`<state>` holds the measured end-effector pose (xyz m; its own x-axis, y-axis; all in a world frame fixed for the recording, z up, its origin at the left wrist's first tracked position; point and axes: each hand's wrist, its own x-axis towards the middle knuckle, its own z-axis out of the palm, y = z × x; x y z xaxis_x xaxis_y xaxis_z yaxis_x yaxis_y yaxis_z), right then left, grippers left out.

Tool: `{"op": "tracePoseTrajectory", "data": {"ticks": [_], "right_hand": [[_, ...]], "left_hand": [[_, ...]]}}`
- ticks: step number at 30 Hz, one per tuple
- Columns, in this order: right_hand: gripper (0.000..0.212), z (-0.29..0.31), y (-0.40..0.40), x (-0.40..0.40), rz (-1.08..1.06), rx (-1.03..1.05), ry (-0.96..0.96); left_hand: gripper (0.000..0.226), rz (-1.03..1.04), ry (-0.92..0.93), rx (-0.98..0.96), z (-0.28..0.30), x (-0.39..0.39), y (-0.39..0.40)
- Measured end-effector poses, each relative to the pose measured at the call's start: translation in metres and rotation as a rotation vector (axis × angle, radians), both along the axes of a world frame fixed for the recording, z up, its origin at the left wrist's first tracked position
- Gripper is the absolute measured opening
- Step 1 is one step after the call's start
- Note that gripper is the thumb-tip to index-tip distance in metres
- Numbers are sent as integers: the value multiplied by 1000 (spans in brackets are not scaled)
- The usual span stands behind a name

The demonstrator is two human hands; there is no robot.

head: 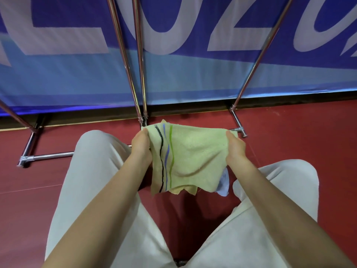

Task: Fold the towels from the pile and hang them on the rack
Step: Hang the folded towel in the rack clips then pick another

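The yellow-green towel (191, 157) hangs stretched between both hands above the lap, its long axis running nine to three o'clock. The left hand (142, 147) and right hand (235, 147) each pinch a top corner, equally near. The rack (140, 84) rises at twelve o'clock.

The rack (139, 60) poles run off the top edge, and the green towel (193, 157) hides most of a bluish cloth (224, 184).

Head camera looks steeply down, close over the lap, facing the banner (173, 70).
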<state>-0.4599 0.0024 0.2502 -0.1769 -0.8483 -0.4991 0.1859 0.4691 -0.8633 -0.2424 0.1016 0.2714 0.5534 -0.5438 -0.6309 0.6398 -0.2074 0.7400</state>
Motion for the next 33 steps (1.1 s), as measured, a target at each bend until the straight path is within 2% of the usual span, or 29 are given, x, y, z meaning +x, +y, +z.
{"op": "tracePoseTrajectory", "data": {"ticks": [4,9,11,13,14,18,21,23,26,30,33], "right_hand": [[15,4,6,10,-19,-3,3],[14,13,26,27,51,-196,26],[18,14,36,31,113,-280,63],[25,13,43,34,170,-345,105],[27,13,46,35,190,-369,120],[26,17,52,39,232,-422,161],[27,20,54,39,312,-453,176],[26,22,55,40,387,-441,87],[25,24,55,40,467,-434,-35],[19,25,52,37,524,-529,146],[27,27,52,38,493,-573,222]], "left_hand": [[19,-49,44,-34,6,-27,-6],[23,-167,-25,-63,15,-60,-13],[36,-204,-83,-73,13,-69,-16],[61,-247,-104,-101,7,-77,-19],[64,-265,-113,-107,6,-81,-19],[48,-277,-124,-143,19,-96,-14],[59,-195,-100,-166,11,-98,-18],[60,-151,-91,-155,2,-96,-22],[42,-118,-47,-145,7,-92,-21],[34,-136,-18,-154,24,-95,-15],[25,-180,-30,-135,34,-100,-14]]}}
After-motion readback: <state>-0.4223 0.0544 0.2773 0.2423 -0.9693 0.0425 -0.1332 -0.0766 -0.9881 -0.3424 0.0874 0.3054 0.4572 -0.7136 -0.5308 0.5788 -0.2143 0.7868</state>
